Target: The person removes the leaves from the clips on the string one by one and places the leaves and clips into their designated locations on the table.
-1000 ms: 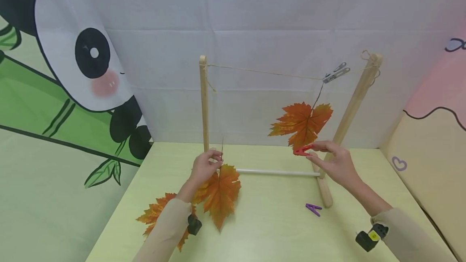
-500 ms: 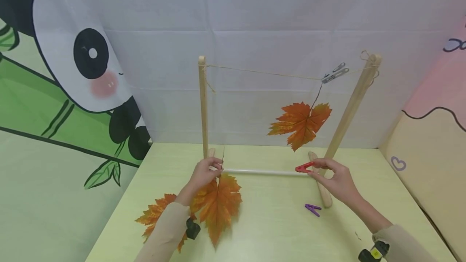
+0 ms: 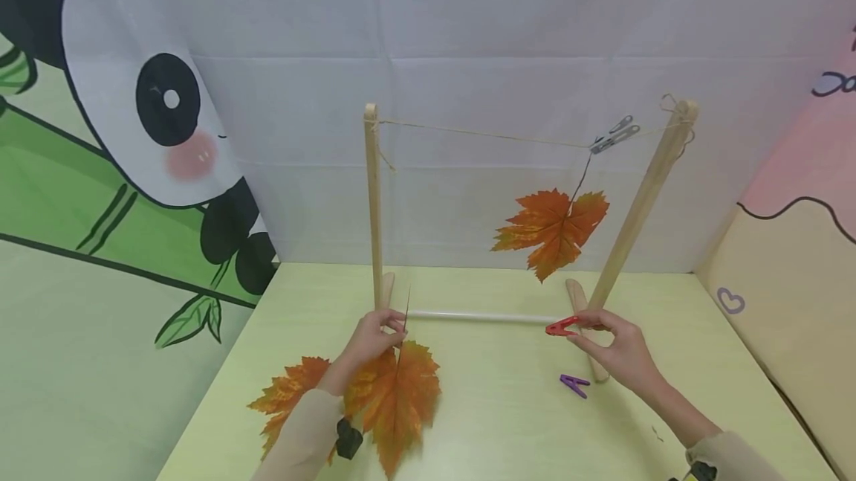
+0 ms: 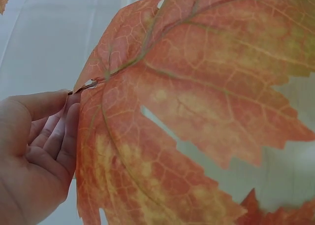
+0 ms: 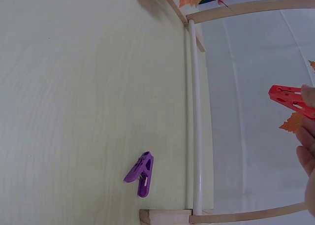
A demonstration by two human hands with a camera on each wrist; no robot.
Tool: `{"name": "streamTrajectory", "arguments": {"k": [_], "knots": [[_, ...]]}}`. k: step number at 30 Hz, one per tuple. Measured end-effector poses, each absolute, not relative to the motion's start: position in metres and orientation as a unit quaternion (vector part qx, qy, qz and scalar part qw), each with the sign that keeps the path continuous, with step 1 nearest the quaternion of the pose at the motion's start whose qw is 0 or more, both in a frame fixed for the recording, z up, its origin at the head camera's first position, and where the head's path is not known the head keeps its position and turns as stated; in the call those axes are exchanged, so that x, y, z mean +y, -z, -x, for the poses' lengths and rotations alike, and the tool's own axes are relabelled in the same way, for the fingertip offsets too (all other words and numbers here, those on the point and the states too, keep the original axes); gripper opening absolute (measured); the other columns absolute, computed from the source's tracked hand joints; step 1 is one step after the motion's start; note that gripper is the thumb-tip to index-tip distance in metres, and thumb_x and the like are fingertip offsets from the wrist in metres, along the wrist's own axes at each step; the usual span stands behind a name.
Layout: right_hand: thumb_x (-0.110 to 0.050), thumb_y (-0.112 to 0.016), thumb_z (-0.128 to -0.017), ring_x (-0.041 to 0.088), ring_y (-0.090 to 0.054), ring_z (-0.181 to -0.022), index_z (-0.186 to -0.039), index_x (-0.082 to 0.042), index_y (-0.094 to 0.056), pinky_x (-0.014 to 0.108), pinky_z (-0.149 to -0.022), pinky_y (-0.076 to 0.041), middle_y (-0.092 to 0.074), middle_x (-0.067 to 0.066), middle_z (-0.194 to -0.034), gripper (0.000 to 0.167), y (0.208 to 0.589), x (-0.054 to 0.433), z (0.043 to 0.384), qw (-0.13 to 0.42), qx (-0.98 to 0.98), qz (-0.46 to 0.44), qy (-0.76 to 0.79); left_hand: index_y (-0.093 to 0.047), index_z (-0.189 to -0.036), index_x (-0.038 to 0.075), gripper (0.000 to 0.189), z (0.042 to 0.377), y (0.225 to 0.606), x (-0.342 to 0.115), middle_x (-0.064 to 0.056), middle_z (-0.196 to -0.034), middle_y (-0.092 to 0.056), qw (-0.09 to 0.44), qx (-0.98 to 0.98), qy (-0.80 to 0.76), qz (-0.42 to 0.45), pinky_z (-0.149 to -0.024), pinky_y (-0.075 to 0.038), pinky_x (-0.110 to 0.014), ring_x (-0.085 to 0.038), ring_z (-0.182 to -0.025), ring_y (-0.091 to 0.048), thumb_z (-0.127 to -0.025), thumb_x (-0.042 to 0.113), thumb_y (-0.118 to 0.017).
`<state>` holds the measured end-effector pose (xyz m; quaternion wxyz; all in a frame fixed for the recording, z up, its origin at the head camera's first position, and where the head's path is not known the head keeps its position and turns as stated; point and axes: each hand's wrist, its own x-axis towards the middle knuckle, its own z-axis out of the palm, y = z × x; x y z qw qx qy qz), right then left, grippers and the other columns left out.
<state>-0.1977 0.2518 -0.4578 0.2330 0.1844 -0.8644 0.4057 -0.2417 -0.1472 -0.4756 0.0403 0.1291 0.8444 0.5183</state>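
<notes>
My left hand (image 3: 374,336) pinches the thin stem of an orange maple leaf (image 3: 397,407) between thumb and forefinger; the leaf hangs below the fingers, and its veined face fills much of the left wrist view. My right hand (image 3: 618,343) holds a red clothespin (image 3: 562,326) by one end between thumb and fingers, in front of the right post's foot. A second maple leaf (image 3: 555,228) hangs by its stem from a grey clothespin (image 3: 614,139) on the string (image 3: 481,133). Partly hidden under my left forearm, a third leaf (image 3: 287,392) lies on the table.
The string runs between a left wooden post (image 3: 374,198) and a right wooden post (image 3: 645,202). A white rod (image 3: 481,316) joins their bases. On the table (image 3: 495,429) lies a purple clothespin (image 3: 574,385), left of the right foot. A white cloth (image 3: 468,20) hangs behind.
Both hands have come down toward me, the left with its leaf and the right with the red clothespin. The hanging leaf and the purple clothespin stay put.
</notes>
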Motion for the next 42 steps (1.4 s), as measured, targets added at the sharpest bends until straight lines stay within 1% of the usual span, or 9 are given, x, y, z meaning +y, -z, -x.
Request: {"name": "streamTrajectory", "arguments": {"k": [2, 4, 9, 11, 18, 23, 28, 33, 42], "knots": [[0.001, -0.079, -0.063, -0.003, -0.057, -0.076, -0.095, -0.004, -0.066, 0.009, -0.069, -0.043, -0.066, -0.002, -0.081, 0.035, 0.46, 0.251, 0.196, 0.231, -0.865, -0.187, -0.404, -0.056, -0.106, -0.014, 0.027, 0.234, 0.469, -0.146, -0.025, -0.082, -0.062, 0.045, 0.843, -0.52, -0.13, -0.054, -0.052, -0.038, -0.033, -0.064, -0.063, -0.08, -0.008, -0.06], [-0.001, -0.079, -0.063, -0.003, -0.057, -0.076, -0.095, -0.006, -0.066, 0.011, -0.069, -0.044, -0.066, -0.005, -0.082, 0.034, 0.461, 0.25, 0.194, 0.227, -0.867, -0.188, -0.402, -0.056, -0.106, -0.014, 0.026, 0.232, 0.471, -0.147, -0.024, -0.081, -0.062, 0.047, 0.843, -0.521, -0.127, -0.053, -0.052, -0.037, -0.033, -0.063, -0.063, -0.08, -0.009, -0.06], [-0.002, -0.079, -0.063, -0.002, -0.057, -0.076, -0.095, -0.007, -0.067, 0.012, -0.069, -0.045, -0.066, -0.004, -0.082, 0.034, 0.465, 0.25, 0.193, 0.223, -0.868, -0.182, -0.403, -0.056, -0.104, -0.014, 0.024, 0.227, 0.472, -0.147, -0.023, -0.081, -0.061, 0.055, 0.844, -0.518, -0.126, -0.051, -0.051, -0.035, -0.034, -0.064, -0.063, -0.081, -0.009, -0.058], [-0.002, -0.079, -0.064, -0.002, -0.057, -0.076, -0.094, -0.007, -0.067, 0.011, -0.069, -0.045, -0.066, -0.004, -0.082, 0.033, 0.468, 0.25, 0.192, 0.222, -0.868, -0.182, -0.406, -0.055, -0.103, -0.015, 0.024, 0.224, 0.47, -0.146, -0.026, -0.081, -0.061, 0.059, 0.842, -0.52, -0.128, -0.051, -0.051, -0.038, -0.037, -0.064, -0.062, -0.08, -0.01, -0.058], [-0.005, -0.079, -0.066, -0.001, -0.058, -0.076, -0.095, -0.008, -0.067, 0.014, -0.069, -0.046, -0.067, -0.004, -0.082, 0.032, 0.477, 0.249, 0.188, 0.211, -0.871, -0.175, -0.409, -0.055, -0.109, -0.012, 0.029, 0.236, 0.508, -0.154, -0.013, -0.081, -0.062, 0.074, 0.854, -0.502, -0.111, -0.049, -0.05, -0.028, -0.021, -0.061, -0.064, -0.082, -0.003, -0.059], [-0.004, -0.079, -0.064, -0.001, -0.058, -0.076, -0.095, -0.008, -0.067, 0.018, -0.069, -0.048, -0.067, -0.004, -0.083, 0.033, 0.481, 0.249, 0.185, 0.211, -0.871, -0.172, -0.409, -0.056, -0.107, -0.013, 0.029, 0.239, 0.52, -0.155, -0.014, -0.08, -0.062, 0.069, 0.848, -0.518, -0.091, -0.05, -0.051, -0.031, -0.022, -0.06, -0.063, -0.08, -0.005, -0.061], [-0.003, -0.079, -0.063, -0.001, -0.059, -0.075, -0.094, -0.008, -0.066, 0.024, -0.068, -0.05, -0.067, -0.004, -0.082, 0.034, 0.485, 0.249, 0.183, 0.21, -0.874, -0.17, -0.405, -0.057, -0.106, -0.011, 0.027, 0.238, 0.53, -0.155, -0.013, -0.08, -0.062, 0.065, 0.85, -0.517, -0.072, -0.05, -0.05, -0.029, -0.017, -0.058, -0.06, -0.08, -0.005, -0.061], [-0.005, -0.08, -0.064, -0.001, -0.058, -0.074, -0.092, -0.007, -0.067, 0.025, -0.068, -0.051, -0.066, -0.004, -0.081, 0.031, 0.489, 0.248, 0.18, 0.201, -0.877, -0.156, -0.407, -0.057, -0.107, -0.009, 0.028, 0.237, 0.54, -0.156, -0.012, -0.08, -0.062, 0.072, 0.854, -0.512, -0.057, -0.05, -0.049, -0.029, -0.015, -0.056, -0.056, -0.08, -0.004, -0.061], [-0.005, -0.08, -0.064, 0.0, -0.058, -0.073, -0.091, -0.006, -0.067, 0.029, -0.067, -0.051, -0.066, -0.003, -0.08, 0.03, 0.492, 0.249, 0.174, 0.204, -0.88, -0.137, -0.407, -0.056, -0.108, -0.01, 0.029, 0.236, 0.551, -0.154, -0.012, -0.08, -0.061, 0.082, 0.847, -0.525, -0.038, -0.052, -0.051, -0.03, -0.016, -0.057, -0.058, -0.08, -0.005, -0.061]]}}
